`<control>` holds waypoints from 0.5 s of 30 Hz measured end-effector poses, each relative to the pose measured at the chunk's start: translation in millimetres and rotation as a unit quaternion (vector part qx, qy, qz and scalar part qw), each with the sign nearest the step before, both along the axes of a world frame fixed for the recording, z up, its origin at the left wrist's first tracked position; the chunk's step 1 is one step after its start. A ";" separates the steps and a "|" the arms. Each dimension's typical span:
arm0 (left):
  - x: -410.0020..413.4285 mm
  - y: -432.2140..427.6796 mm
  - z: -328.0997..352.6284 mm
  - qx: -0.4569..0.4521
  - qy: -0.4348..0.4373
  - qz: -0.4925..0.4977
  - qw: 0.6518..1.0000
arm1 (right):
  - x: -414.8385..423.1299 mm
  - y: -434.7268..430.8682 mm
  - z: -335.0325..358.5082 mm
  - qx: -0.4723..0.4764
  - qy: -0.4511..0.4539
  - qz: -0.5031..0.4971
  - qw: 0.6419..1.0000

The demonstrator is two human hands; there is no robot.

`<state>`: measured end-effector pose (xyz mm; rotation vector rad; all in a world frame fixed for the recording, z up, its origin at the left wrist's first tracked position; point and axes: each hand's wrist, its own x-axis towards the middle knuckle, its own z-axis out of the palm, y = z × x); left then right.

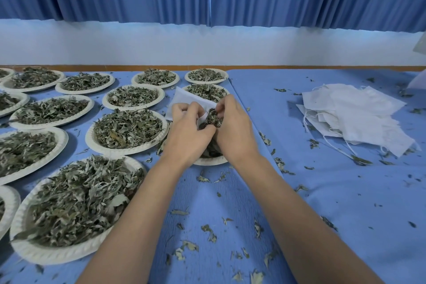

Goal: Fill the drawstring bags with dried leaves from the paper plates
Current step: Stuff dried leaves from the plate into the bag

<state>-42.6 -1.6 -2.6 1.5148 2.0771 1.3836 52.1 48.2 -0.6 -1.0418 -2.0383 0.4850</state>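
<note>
A white drawstring bag (184,98) is held above a paper plate (211,161) whose near rim shows below my wrists. My left hand (187,132) grips the bag's mouth with curled fingers. My right hand (232,131) pinches a clump of dried leaves (213,117) at the bag's opening. Most of that plate is hidden under both hands. Several other paper plates heaped with dried leaves cover the table's left half, the nearest plate (76,205) at the lower left.
A loose pile of empty white drawstring bags (355,115) lies at the right on the blue tablecloth (345,203). Stray leaf bits are scattered over the cloth. A white wall and blue curtains stand behind the table's far edge.
</note>
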 end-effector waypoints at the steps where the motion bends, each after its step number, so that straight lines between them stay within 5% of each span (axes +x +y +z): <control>1: -0.9 -0.4 0.9 -0.008 0.013 -0.009 1.000 | 0.2 0.3 1.9 -0.009 0.004 0.001 1.000; 6: -4.2 -4.7 -2.8 -0.035 0.087 -0.094 0.991 | 4.5 7.1 10.5 -0.056 0.026 0.007 0.998; 15: -10.1 -0.5 -5.8 0.083 0.101 0.019 0.991 | 4.3 -0.7 16.8 -0.193 0.140 0.049 0.970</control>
